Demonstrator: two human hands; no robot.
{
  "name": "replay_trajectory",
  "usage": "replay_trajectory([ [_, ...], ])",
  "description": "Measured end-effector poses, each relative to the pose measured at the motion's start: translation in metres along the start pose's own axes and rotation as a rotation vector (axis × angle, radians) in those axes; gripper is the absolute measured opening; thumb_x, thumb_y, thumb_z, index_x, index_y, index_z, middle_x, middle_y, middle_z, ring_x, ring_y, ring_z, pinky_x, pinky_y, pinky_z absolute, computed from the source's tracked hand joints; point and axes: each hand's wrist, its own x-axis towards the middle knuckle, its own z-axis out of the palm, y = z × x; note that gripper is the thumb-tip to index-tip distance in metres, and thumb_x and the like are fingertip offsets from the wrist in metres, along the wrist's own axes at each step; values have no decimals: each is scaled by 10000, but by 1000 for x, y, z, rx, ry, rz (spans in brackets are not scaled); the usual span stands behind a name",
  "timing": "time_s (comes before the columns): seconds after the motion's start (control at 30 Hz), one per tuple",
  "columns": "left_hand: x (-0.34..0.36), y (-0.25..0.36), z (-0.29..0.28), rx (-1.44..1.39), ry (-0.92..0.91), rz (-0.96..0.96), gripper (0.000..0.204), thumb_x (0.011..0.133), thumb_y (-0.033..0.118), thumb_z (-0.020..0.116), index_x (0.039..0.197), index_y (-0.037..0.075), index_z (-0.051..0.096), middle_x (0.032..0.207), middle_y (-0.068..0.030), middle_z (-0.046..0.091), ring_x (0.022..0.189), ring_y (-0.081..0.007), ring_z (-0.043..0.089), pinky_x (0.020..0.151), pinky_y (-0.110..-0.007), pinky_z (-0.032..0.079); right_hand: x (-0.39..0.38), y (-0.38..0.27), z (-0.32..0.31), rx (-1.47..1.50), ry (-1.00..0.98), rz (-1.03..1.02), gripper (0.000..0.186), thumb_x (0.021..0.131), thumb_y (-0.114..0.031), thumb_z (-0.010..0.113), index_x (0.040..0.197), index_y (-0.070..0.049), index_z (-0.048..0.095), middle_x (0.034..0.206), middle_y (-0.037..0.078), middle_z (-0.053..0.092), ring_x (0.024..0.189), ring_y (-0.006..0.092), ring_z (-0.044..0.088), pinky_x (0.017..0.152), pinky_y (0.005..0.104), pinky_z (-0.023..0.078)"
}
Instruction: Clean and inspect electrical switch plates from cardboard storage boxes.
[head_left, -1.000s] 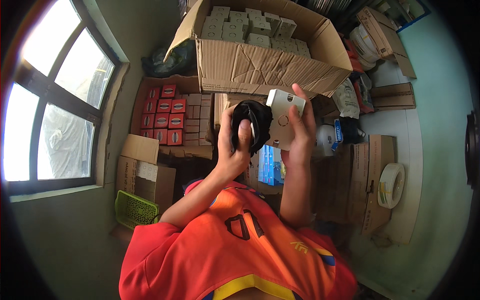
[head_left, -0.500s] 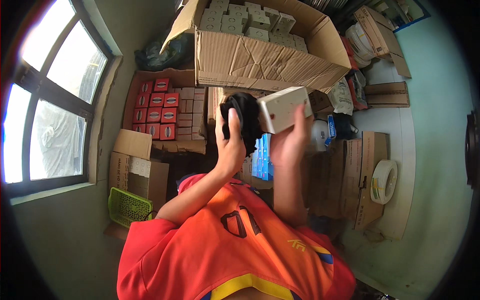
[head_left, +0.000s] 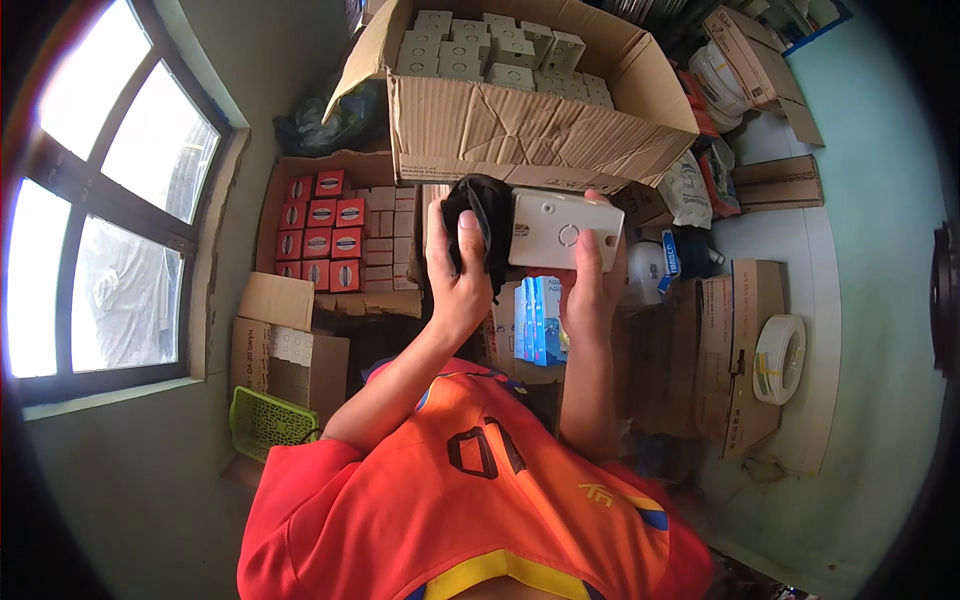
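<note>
- Turning since the earlier pictures, the white box (head_left: 565, 230) now shows its broad flat face to the camera, where half a second ago it was tilted and seen more from its end; it sits at upper centre of the frame, a little lower than before.
- Both hands remain raised in front of the orange shirt (head_left: 470, 500), close together as they were a second ago.
- The left hand (head_left: 462, 285) is clenched around a black bundle (head_left: 482, 225), thumb pressed up its front; the bundle touches the left edge of the white box.
- The right hand (head_left: 592, 290) grasps the white box from below, thumb lying up its face and fingertips curled over the top right edge.
- The white box is a flat rectangle with rounded corners, a small circle embossed near its middle and a small slot toward its right end.
- Just behind the hands, at top centre, a large open cardboard carton (head_left: 530, 130) holds rows of small pale grey-green boxes (head_left: 480, 50), packed tight.
- At centre left, a shallower open carton (head_left: 300, 165) holds red boxes (head_left: 325, 230) in rows beside plain brown ones.
- Below it stands an open carton (head_left: 290, 350) with white packs showing inside, and a green plastic basket (head_left: 265, 420) beside it at lower left.
- A blue-and-white pack (head_left: 540, 320) stands just under the hands.
- At the right of the frame a roll of white tape (head_left: 778, 358) lies on flattened cardboard (head_left: 745, 330).
</note>
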Motion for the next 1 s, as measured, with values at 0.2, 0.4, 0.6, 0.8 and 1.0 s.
replay_trajectory([
  [0.2,-2,-11,-13,194,-41,-7,249,1091,151,489,1266,-23,523,1060,-67,548,955,-155,495,839,-292,446,-3,-12,9,-141,4,-50,648,1000,-236,657,1551,6,418,1294,135,621,1106,211,650,907,355,579],
  [0.4,-20,-32,-24,22,-301,-290,579,1051,119,507,1596,-3,351,1562,-186,423,1411,-263,445,1157,-359,397,-1,16,8,77,-2,-337,817,896,-270,807,1551,25,417,1492,203,557,1280,249,611,1040,416,536],
  [0.6,-19,-31,-23,184,-398,-301,465,1123,163,450,1573,46,423,1610,-165,395,1496,-260,385,1232,-365,321,-1,43,6,-23,-436,-437,779,880,-33,754,1557,3,370,1549,196,477,1466,301,440,1186,425,394],
  [0.8,33,27,-43,270,-192,144,355,1029,120,587,1355,-3,521,1221,-179,572,1113,-275,588,975,-390,474,-1,16,-10,-588,-175,-508,543,775,-140,809,1279,-30,639,1129,145,729,966,270,735,841,379,588],
  [1.0,44,75,-13,568,-345,292,379,913,66,696,1261,-23,575,1012,-216,607,880,-410,654,765,-473,549,6,21,-5,-1047,-160,-379,521,702,-69,736,1210,-23,632,1045,183,697,988,398,687,868,463,565],
])
